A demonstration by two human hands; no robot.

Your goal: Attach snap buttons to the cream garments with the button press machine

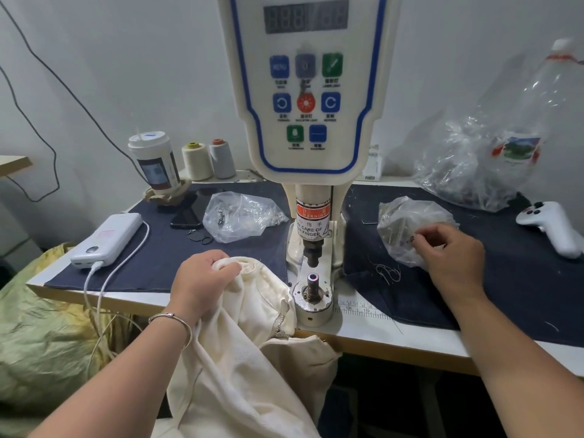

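My left hand point(203, 276) grips a bunched fold of the cream garment point(240, 358), fingers curled around the cloth, just left of the lower die point(313, 277) of the button press machine point(311, 121). The rest of the garment hangs over the table edge point(221, 306) toward my lap. My right hand point(448, 251) is on the other side of the machine, fingertips pinching at the small plastic bag of snap parts point(410, 226) — if a snap is already between them, I cannot tell.

So the die stands between my two hands, and the left one with the cloth is the nearer. I think the next move is to bring a snap part leftward to the die and to slide the fold rightward under the punch point(313, 252). The way looks free; only loose threads point(387, 270) lie on the dark cloth mat point(474, 305) near my right hand. Another bag point(240, 214), a power bank point(107, 238) and a white controller point(551, 227) lie well apart.
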